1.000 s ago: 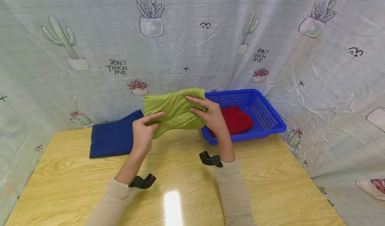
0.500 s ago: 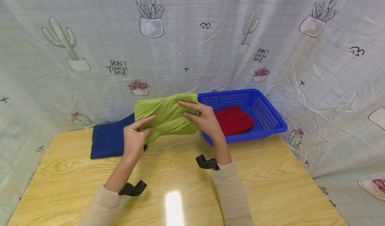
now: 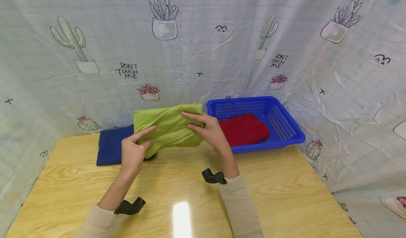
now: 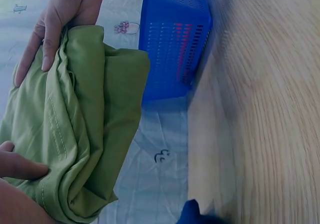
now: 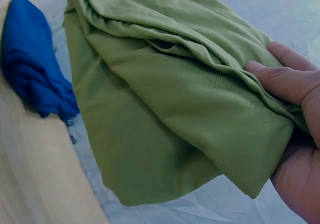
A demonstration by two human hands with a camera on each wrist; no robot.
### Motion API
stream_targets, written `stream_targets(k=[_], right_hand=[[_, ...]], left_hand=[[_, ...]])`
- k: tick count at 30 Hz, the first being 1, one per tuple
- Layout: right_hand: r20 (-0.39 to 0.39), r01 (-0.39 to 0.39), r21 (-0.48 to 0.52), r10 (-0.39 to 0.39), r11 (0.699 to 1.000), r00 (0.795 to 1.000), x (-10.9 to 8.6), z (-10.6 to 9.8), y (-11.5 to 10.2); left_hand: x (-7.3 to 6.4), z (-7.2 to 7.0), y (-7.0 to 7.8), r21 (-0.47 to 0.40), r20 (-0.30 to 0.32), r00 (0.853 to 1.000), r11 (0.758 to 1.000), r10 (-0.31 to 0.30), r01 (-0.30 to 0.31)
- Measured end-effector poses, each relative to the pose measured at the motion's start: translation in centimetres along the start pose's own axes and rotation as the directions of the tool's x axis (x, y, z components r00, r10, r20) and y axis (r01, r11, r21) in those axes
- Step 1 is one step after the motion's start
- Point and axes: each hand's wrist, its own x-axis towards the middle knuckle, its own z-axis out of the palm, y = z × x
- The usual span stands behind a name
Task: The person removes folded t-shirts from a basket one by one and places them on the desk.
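room over front tabletop (image 3: 171,192), green cloth (image 3: 169,127) blocking between left hand (image 3: 133,153) and right hand (image 3: 211,130), basket (image 3: 266,146) right, blue cloth (image 3: 110,148) left, curtain (image 3: 190,48) behind

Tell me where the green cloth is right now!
In the head view, the green cloth is held up over the table between the person's left grip and right grip, left of the blue basket and partly hiding the blue cloth.

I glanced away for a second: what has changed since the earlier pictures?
The left hand and right hand have carried the green cloth leftward and slightly lower, away from the basket, so it hides more of the blue cloth. Both keep their grip. The blue cloth, basket and red cloth inside it look unmoved.
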Motion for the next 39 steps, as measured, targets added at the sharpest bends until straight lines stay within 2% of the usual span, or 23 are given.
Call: stream_targets(k=[6, 13, 20, 26, 33, 39], right_hand=[[0.027, 0.016, 0.004, -0.016, 1.000, 1.000, -0.2, 1.3, 0.0], [0.074, 0.002, 0.040, -0.005, 0.999, 0.997, -0.2, 2.5, -0.4], [0.134, 0.048, -0.053, -0.041, 0.997, 0.990, -0.1, 3.7, -0.6], [0.156, 0.041, -0.056, -0.032, 0.998, 0.987, -0.5, 4.4, -0.5], [0.190, 0.025, -0.028, -0.019, 0.999, 0.982, -0.8, 4.9, -0.6], [0.208, 0.032, -0.038, -0.023, 0.999, 0.978, -1.1, 5.7, -0.5]], left_hand=[[-0.4, -1.6, -0.1, 0.087, 0.029, 0.999, 0.996, 0.018, -0.020], [-0.7, -3.2, -0.5, 0.093, 0.060, 0.998, 0.996, -0.001, -0.004], [-1.3, -4.7, -0.7, 0.105, 0.060, 0.998, 0.994, -0.024, 0.017], [-1.8, -5.3, -0.8, 0.143, 0.059, 0.997, 0.989, -0.050, 0.041], [-2.3, -5.9, -0.9, 0.114, 0.070, 0.996, 0.993, -0.047, 0.039], [-2.7, -6.6, -1.2, 0.124, 0.073, 0.994, 0.990, -0.078, 0.069]])
